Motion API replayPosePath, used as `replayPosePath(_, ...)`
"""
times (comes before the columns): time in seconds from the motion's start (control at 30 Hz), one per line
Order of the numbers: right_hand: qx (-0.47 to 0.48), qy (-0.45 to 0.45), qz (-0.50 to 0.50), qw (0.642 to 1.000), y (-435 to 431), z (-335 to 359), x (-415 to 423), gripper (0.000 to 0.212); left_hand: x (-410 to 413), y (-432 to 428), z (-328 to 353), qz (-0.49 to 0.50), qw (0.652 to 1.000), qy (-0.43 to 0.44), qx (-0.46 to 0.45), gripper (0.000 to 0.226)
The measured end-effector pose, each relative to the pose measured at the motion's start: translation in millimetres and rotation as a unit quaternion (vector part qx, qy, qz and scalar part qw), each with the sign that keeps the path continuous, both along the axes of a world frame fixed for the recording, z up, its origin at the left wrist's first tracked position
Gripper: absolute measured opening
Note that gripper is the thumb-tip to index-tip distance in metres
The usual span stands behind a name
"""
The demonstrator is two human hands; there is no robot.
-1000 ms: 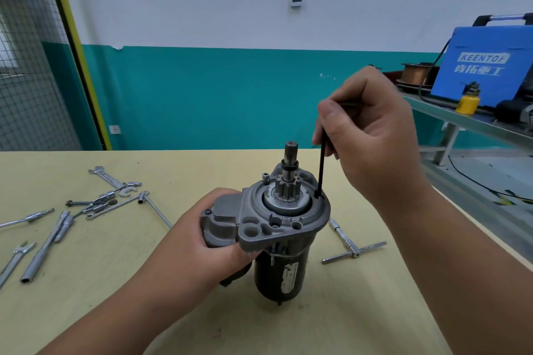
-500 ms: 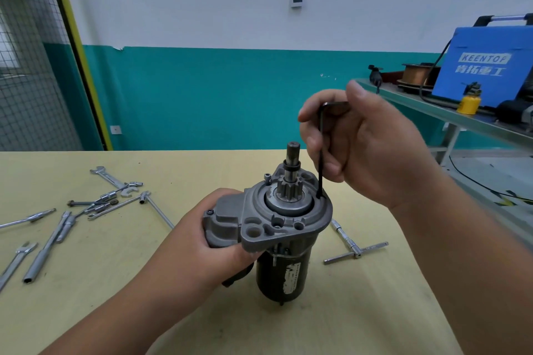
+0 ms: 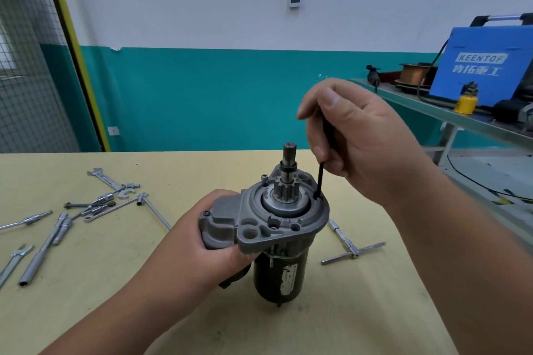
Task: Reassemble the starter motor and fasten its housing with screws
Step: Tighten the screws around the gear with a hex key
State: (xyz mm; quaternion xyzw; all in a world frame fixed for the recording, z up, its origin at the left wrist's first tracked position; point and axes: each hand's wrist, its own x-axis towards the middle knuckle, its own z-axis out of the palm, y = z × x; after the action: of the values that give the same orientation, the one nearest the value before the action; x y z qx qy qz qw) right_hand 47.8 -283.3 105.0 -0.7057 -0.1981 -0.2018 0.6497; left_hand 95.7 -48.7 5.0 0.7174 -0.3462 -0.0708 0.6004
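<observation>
The left hand [image 3: 202, 242] grips the side of the starter motor [image 3: 278, 271], which stands upright on the table [image 3: 115, 282] between the hands; a slack grip could let it twist or tip under torque. The right hand [image 3: 363, 135] pinches a black hex key [image 3: 319, 181] whose tip sits in the housing rim [image 3: 288, 228] just below its fingers. If tilted, the key could slip out and round the screw socket.

A two-tone wall [image 3: 202, 89] is running behind everything, white up top, teal below. A mesh partition [image 3: 26, 81] with a yellow frame is standing out past the left hand [image 3: 202, 242], and a metal bench [image 3: 415, 102] is sitting beyond the right hand [image 3: 363, 138]. A pale yellow table [image 3: 101, 311] is stretching underneath.
</observation>
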Motion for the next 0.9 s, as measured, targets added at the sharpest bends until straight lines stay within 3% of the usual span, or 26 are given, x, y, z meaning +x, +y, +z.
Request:
replayPosePath(0.17,-0.070,-0.042,-0.089,0.993,7.7,6.3,-4.8,0.031,0.9,0.3,-1.3,-0.002,1.000,0.000,-0.004,0.048)
replayPosePath(0.43,-0.017,0.068,-0.093,0.993,-6.5,20.2,-9.9,0.048,2.2,0.1,-1.9,-0.001,1.000,-0.004,-0.001,0.049)
replayPosePath(0.57,-0.014,0.127,-0.018,0.992,-16.6,24.4,-15.6,0.048,2.6,0.2,-2.1,0.006,1.000,-0.008,0.004,0.050)
replayPosePath(0.7,-0.013,0.151,0.098,0.984,-18.5,25.4,-17.7,0.031,3.1,0.9,-3.4,0.006,1.000,-0.007,0.008,0.050)
replayPosePath(0.9,-0.018,0.125,0.083,0.988,-15.8,24.5,-19.9,0.021,2.4,0.3,-1.7,0.014,1.000,-0.010,0.013,0.056)
